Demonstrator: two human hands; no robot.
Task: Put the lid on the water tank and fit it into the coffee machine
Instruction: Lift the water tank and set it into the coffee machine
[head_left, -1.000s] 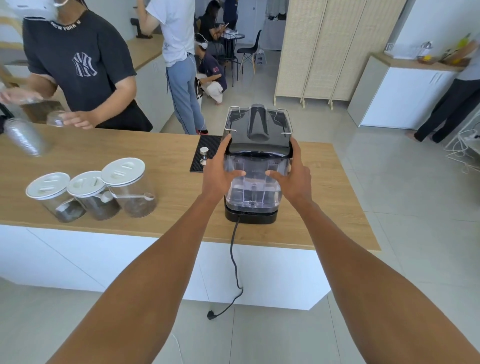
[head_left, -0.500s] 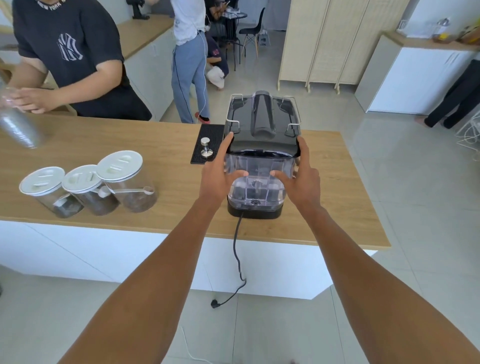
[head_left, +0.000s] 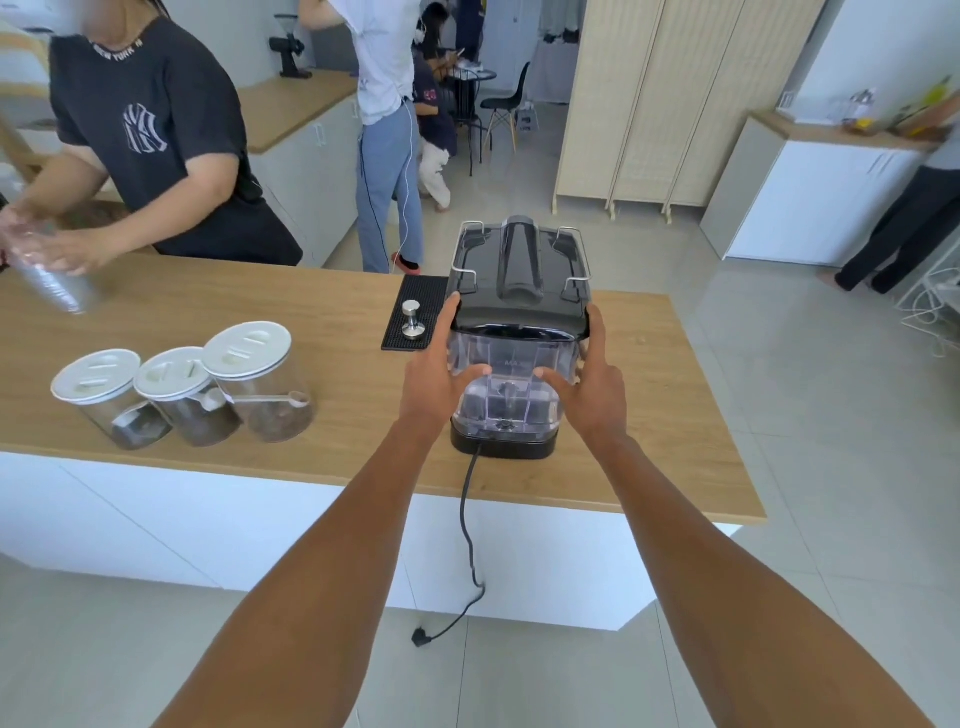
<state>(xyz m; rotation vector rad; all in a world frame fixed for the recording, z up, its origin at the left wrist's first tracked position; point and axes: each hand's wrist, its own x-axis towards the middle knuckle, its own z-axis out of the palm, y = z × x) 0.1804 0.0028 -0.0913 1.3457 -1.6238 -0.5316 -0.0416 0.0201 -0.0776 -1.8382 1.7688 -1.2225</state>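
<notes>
On the wooden counter, near its front edge, stands the black coffee machine with its back to the camera, cord hanging down the white cabinet to a loose plug on the floor. Seated in the machine's rear is the clear tank; whether its lid is on I cannot tell, since the machine's black top hides the tank's upper rim.

Both hands press flat against the tank's sides. The left hand has fingers spread, thumb across the front wall and index finger up along the machine's corner; the right hand mirrors it, fingers apart, not curled closed.

The tank looks like thin rigid plastic: light when empty, smooth and likely slippery, and apt to crack if forced crooked. Its flat side walls, low down, seem the best hold, pushing evenly from both sides.

Room to the right is bare counter up to the edge. Left of the machine lie a black mat with a tamper, just beside the left hand, and three jars well apart.
</notes>
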